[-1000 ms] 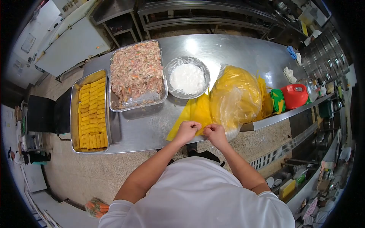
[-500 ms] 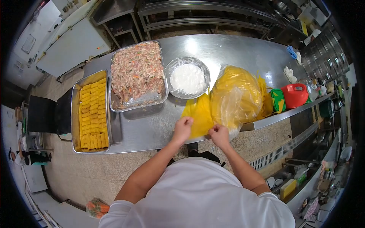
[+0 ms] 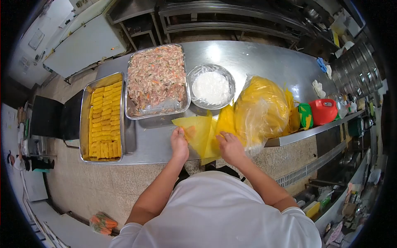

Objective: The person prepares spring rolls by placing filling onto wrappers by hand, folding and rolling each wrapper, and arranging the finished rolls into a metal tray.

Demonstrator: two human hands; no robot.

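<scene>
My left hand [image 3: 179, 145] is closed on the edge of a thin yellow wrapper sheet [image 3: 194, 127], which stretches out to its right, partly see-through. My right hand [image 3: 232, 149] has its bent fingers on the stacked yellow wrapper sheets [image 3: 226, 120] beside it; its thumb is mostly hidden. Against that stack, on the right, lies a clear plastic bag [image 3: 260, 113] full of more yellow sheets. A metal bowl [image 3: 211, 105] of white paste [image 3: 211, 87] stands behind the sheets.
Left of the bowl are a tray [image 3: 188, 97] of shredded meat filling [image 3: 157, 78] and a deep pan [image 3: 123, 140] of yellow rolls [image 3: 105, 120]. A red jug [image 3: 324, 112] and green container [image 3: 305, 115] stand at the right edge of the steel table [image 3: 269, 58].
My left hand has moved left, drawing a yellow sheet away from the stack. My right hand has shifted slightly left and its fingers now lie over the sheets. The view has shifted a little.
</scene>
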